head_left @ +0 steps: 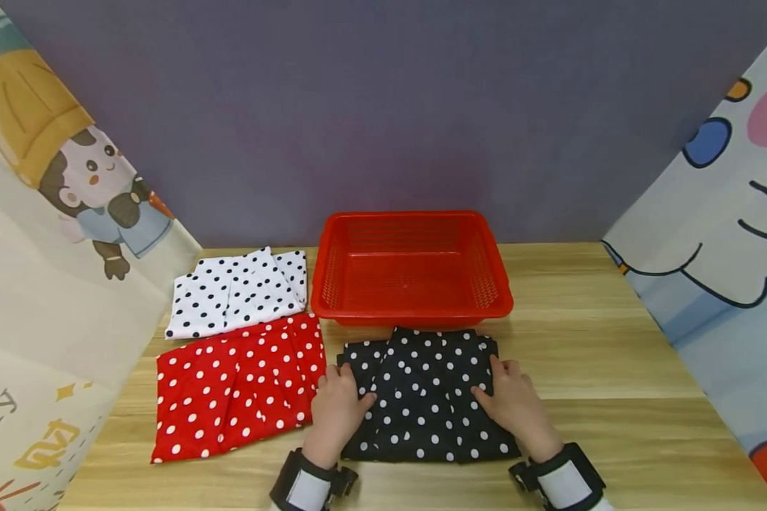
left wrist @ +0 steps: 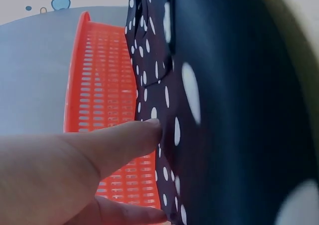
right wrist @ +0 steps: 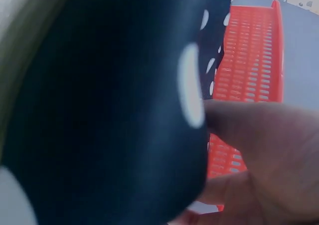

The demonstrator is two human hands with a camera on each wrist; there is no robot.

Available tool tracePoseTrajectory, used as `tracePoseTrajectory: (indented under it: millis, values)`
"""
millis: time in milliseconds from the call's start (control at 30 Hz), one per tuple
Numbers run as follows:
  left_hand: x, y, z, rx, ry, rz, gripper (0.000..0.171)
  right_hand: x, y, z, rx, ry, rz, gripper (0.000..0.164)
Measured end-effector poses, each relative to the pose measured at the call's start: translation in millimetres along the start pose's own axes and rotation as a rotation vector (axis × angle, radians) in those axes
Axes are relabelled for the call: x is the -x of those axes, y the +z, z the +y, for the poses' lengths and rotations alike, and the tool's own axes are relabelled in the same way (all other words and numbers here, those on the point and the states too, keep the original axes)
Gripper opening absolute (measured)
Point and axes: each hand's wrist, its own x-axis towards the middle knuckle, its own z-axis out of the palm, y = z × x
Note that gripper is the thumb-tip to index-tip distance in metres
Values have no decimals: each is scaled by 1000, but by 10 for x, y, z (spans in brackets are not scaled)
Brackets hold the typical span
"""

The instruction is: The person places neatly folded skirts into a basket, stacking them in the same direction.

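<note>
The head view looks forward and down from above. Both close, sideways wrist views share the folded black white-dotted cloth [head_left: 422, 397] and, beyond, the rectangular red plastic basket [head_left: 412, 312].

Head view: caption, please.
Left hand and right hand on black dotted cloth before red basket; red cloth and white cloth at left.

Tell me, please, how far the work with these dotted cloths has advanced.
Already done, it seems: the white cloth and red cloth lie flat on the table. In hand: the left hand and right hand touch opposite sides of the black cloth. Probably left: finishing that one and perhaps filling the red basket, as no cloth lies in it.
</note>
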Motion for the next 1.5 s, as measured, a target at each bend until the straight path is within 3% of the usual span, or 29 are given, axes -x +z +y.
tracePoseTrajectory:
  millis: [167,367,533,733,1100,1333,1500]
  values:
    - [-28,-8,29,-30,-4,24,73,-6,38,-14,6,7,2,74]
    - [-39,-1,72,-57,-25,36,76,32,88,-31,19,-20,93,72]
    - [-44,53,98,-40,-15,75,61,50,128,-66,-12,-9,134,65]
    - [-46,82,106,3,-7,119,43,33,142,-92,-41,3,92,57]
    - [-74,93,50,105,1,43,28,-10,146,-90,-120,40,-42,50]
    - [-36,48,-4,183,-7,-16,29,25,200,-66,-182,27,23,46]
    - [53,-10,-27,226,-12,-22,30,101,204,-70,-221,8,89,46]
